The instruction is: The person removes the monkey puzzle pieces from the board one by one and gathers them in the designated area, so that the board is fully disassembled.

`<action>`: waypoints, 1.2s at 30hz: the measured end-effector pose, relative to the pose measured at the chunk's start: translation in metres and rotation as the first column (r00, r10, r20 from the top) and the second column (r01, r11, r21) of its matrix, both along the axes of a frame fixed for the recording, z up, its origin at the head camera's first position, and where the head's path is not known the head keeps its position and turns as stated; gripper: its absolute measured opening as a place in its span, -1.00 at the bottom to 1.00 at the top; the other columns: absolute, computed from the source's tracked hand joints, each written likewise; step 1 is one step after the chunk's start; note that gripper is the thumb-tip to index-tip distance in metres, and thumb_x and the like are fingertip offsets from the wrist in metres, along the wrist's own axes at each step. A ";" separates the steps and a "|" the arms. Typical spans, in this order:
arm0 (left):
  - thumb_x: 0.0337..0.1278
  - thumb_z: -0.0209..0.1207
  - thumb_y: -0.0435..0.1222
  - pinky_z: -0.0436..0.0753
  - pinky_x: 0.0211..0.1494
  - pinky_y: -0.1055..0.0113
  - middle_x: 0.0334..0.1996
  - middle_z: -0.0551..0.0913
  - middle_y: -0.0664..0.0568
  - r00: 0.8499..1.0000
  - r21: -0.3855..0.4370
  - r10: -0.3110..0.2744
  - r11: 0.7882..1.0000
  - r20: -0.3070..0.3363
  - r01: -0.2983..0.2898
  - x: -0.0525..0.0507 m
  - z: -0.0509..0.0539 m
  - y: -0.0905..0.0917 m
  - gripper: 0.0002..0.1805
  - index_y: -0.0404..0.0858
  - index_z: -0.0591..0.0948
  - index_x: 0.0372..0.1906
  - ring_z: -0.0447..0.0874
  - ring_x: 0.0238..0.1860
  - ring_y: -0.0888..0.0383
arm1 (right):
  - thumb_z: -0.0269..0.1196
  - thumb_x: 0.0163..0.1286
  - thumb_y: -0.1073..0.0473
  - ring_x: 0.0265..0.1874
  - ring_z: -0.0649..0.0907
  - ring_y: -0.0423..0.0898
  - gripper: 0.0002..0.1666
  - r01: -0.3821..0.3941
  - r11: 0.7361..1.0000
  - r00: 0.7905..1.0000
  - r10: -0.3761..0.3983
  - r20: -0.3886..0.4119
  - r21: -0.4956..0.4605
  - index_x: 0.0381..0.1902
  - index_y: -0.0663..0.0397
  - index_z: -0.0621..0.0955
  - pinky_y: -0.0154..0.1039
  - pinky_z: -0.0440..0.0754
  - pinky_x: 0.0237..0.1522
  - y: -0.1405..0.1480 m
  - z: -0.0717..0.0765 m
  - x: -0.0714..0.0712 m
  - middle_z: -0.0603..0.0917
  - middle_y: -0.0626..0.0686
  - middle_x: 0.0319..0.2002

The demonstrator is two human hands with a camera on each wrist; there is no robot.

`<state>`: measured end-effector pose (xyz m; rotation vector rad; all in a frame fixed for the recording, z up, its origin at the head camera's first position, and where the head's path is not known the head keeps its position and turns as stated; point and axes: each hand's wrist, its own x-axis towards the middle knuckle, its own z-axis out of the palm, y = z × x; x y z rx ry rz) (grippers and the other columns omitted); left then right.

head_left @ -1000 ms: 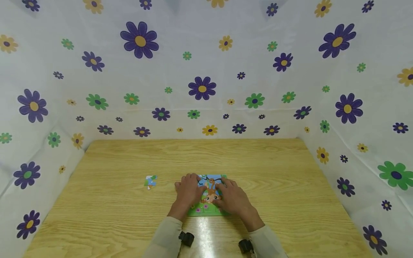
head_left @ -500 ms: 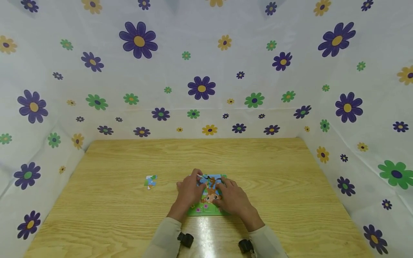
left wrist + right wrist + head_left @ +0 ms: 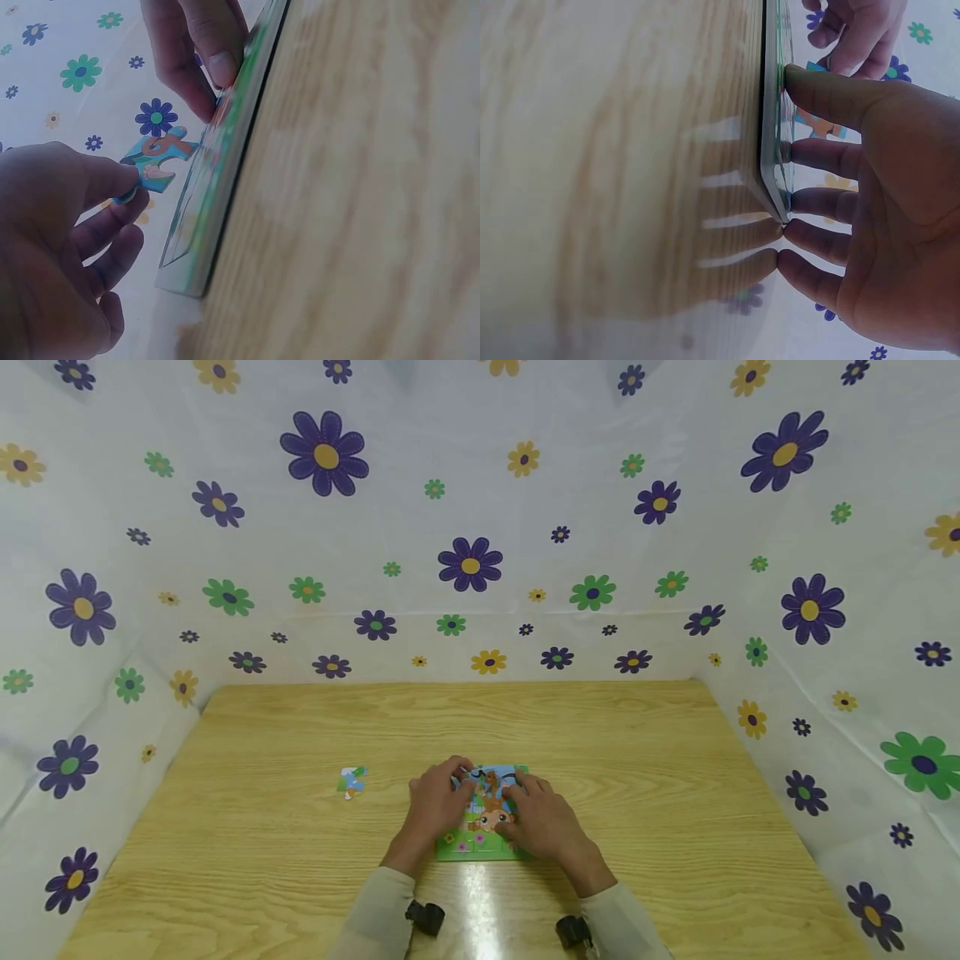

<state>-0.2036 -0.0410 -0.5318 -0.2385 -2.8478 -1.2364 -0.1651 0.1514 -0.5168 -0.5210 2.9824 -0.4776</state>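
Observation:
My left hand (image 3: pixel 437 806) pinches a jigsaw piece (image 3: pixel 156 159) between thumb and forefinger. That piece, blue with a brown printed part, is tilted, one end at the surface of the jigsaw puzzle (image 3: pixel 480 847). The puzzle lies flat in a green-edged tray and shows a monkey's face and pink flowers. On its right side rests my right hand (image 3: pixel 549 828). In the right wrist view its thumb (image 3: pixel 825 90) and nearer fingers touch the puzzle's top, while the outer fingertips sit at the tray's edge and the tabletop.
One loose jigsaw piece (image 3: pixel 351 783), blue, green and white, lies left of the tray on the wood-grain table (image 3: pixel 262 860). A white cloth with printed flowers (image 3: pixel 480 485) hangs around the back and both sides.
The left hand's fingers lift from the puzzle's upper left, raising a piece, and the hand shifts slightly left. The right hand stays put on the puzzle.

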 end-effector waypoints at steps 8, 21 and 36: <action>0.29 0.15 -0.21 0.24 0.08 -0.15 -0.34 0.63 0.23 0.999 0.038 0.033 0.999 -0.013 -0.032 -0.004 0.002 -0.016 -0.74 -0.03 0.61 0.05 0.46 -0.40 0.24 | 0.32 0.25 -0.17 0.33 0.39 0.23 -0.43 0.008 1.000 1.000 -0.008 0.020 0.001 0.10 0.00 0.55 0.15 0.52 0.10 -0.001 0.002 0.000 0.33 0.22 0.39; 0.30 0.16 -0.17 0.25 0.02 -0.05 -0.27 0.66 0.18 0.996 -0.038 0.090 0.995 0.025 -0.089 -0.009 -0.003 -0.050 -0.74 0.01 0.59 0.06 0.53 -0.23 0.15 | 0.30 0.27 -0.17 0.33 0.39 0.24 -0.44 0.007 1.000 1.000 -0.007 0.017 -0.008 0.11 -0.01 0.55 0.16 0.53 0.08 0.000 0.001 0.000 0.34 0.23 0.39; 0.35 0.10 -0.20 0.27 0.02 -0.19 -0.14 0.67 0.05 0.991 -0.175 0.126 0.978 0.054 -0.114 -0.009 0.000 -0.082 -0.72 -0.05 0.53 0.11 0.52 -0.02 -0.03 | 0.30 0.27 -0.16 0.31 0.40 0.26 -0.43 0.001 1.000 1.000 -0.001 0.009 -0.014 0.13 0.01 0.54 0.16 0.53 0.10 0.000 0.002 0.002 0.34 0.24 0.39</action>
